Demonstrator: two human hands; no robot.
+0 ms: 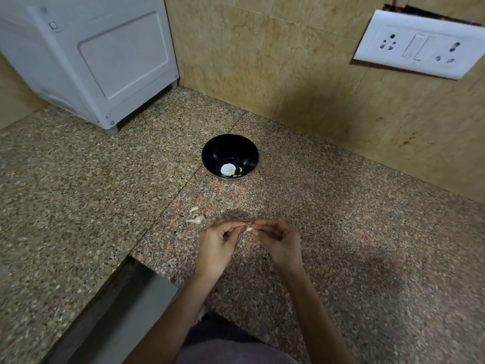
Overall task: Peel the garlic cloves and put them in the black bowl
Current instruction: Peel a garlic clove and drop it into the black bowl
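A black bowl (230, 156) stands on the speckled granite counter (341, 232), with a few pale garlic pieces lying at its bottom. Nearer to me, my left hand (216, 245) and my right hand (278, 241) meet fingertip to fingertip and pinch one small white garlic clove (249, 228) between them, above the counter. An unpeeled clove (196, 220) and a scrap of skin (194, 209) lie on the counter just left of my hands.
A white appliance (86, 56) stands at the back left. A tiled wall carries a white socket plate (420, 46) at the upper right. A gap with a metal channel (126, 306) cuts into the counter at the lower left.
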